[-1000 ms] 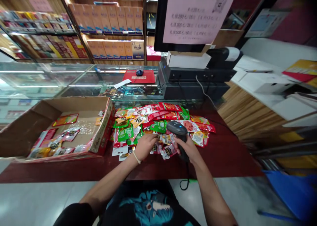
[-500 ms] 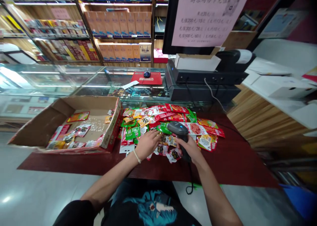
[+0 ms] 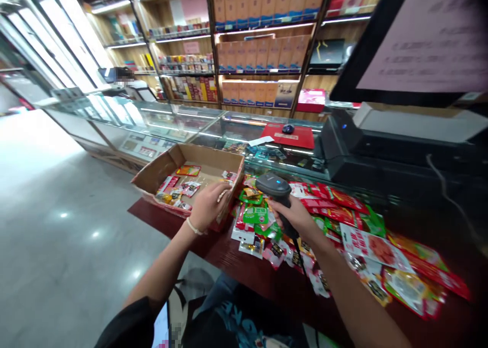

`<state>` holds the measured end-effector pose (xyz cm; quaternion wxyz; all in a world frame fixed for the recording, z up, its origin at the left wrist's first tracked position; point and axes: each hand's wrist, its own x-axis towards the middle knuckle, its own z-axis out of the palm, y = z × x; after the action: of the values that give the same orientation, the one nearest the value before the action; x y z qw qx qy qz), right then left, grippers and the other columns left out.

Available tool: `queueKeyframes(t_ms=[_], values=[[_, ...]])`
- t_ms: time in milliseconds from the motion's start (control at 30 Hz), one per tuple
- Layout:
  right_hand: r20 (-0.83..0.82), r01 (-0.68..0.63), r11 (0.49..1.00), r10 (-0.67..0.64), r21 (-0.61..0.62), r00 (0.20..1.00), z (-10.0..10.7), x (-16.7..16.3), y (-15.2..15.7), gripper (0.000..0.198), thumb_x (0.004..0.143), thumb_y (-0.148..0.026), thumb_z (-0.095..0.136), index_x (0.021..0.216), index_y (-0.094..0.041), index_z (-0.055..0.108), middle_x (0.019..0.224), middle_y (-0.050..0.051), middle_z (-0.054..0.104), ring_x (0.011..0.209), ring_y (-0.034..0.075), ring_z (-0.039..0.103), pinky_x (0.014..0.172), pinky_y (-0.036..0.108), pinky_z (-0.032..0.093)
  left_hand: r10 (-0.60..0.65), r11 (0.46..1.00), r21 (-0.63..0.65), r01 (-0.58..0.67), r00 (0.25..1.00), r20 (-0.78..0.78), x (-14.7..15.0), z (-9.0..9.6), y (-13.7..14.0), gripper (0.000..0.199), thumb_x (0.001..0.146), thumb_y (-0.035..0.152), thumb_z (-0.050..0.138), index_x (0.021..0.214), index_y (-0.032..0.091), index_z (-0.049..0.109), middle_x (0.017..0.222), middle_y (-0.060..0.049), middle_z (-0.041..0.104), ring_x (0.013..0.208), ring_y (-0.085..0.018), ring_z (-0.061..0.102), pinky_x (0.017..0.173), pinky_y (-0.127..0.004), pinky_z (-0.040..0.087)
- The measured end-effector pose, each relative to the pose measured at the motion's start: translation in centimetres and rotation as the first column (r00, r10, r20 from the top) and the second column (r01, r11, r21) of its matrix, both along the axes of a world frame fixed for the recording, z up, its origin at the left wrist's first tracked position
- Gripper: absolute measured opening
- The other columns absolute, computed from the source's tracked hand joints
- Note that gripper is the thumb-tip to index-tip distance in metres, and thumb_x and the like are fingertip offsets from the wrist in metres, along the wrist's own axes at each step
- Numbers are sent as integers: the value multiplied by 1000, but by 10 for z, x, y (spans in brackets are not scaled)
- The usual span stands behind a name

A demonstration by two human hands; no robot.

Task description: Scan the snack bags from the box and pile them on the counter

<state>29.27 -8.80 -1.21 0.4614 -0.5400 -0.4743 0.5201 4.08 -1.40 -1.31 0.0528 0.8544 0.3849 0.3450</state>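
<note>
My right hand [image 3: 299, 217] grips the handle of a black barcode scanner [image 3: 272, 184], its blue light lit, over a heap of small snack packets [image 3: 256, 214] in red, green, yellow and white. A cord hangs from the handle. My left hand [image 3: 210, 204], with a pale band at the wrist, is at the right wall of a shallow cardboard box [image 3: 179, 155]. Its fingers are curled, and whatever they may hold is hidden. Inside the box lie several snack packets [image 3: 189, 188]. A larger white packet [image 3: 375, 246] with a meat picture lies right of the scanner.
The dark red tabletop [image 3: 224, 249] bears the box and packets. Behind it is a glass counter [image 3: 198, 132] with a red mat [image 3: 305, 136] and a mouse [image 3: 288, 128]. Black till equipment [image 3: 343, 155] and a screen with a pink sheet [image 3: 423, 53] stand at the right.
My left hand has moved left from the packet heap to the box's right wall. The scanner, still in my right hand, is over the heap's left part. The view has swung left.
</note>
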Motion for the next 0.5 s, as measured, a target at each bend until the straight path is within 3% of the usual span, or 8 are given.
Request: queueKeyframes(t_ms=[133, 267, 367, 500], values=[[-50, -116, 992, 119, 57, 992, 7, -40, 42, 32, 78, -47, 65, 86, -19, 52, 55, -6, 53, 36, 9, 47, 34, 21, 38, 199, 979, -25, -200, 979, -35, -60, 10, 21, 24, 93, 33, 49, 107, 21, 64, 105, -7, 69, 98, -21, 63, 87, -33, 48], [-43, -210, 974, 214, 79, 976, 12, -77, 78, 28, 79, -44, 64, 83, -20, 51, 56, -6, 52, 37, 9, 48, 34, 20, 39, 339, 937, -47, -345, 935, -105, -106, 8, 47, 25, 92, 33, 49, 106, 20, 65, 105, -8, 69, 96, -22, 64, 83, -32, 47], [2, -231, 972, 231, 36, 973, 13, -100, 101, 26, 78, -42, 66, 85, -21, 52, 54, -6, 52, 36, 10, 48, 32, 20, 39, 374, 913, -91, -397, 906, -200, -127, -4, 70, 26, 89, 32, 51, 106, 19, 66, 105, -9, 69, 95, -24, 64, 81, -31, 47], [46, -264, 964, 264, 5, 964, 4, -120, 126, 28, 76, -41, 67, 88, -22, 52, 52, -6, 52, 34, 11, 48, 31, 21, 39, 305, 890, -212, -404, 872, -383, -137, -24, 107, 29, 86, 31, 54, 110, 18, 65, 107, -10, 69, 96, -24, 64, 82, -30, 47]])
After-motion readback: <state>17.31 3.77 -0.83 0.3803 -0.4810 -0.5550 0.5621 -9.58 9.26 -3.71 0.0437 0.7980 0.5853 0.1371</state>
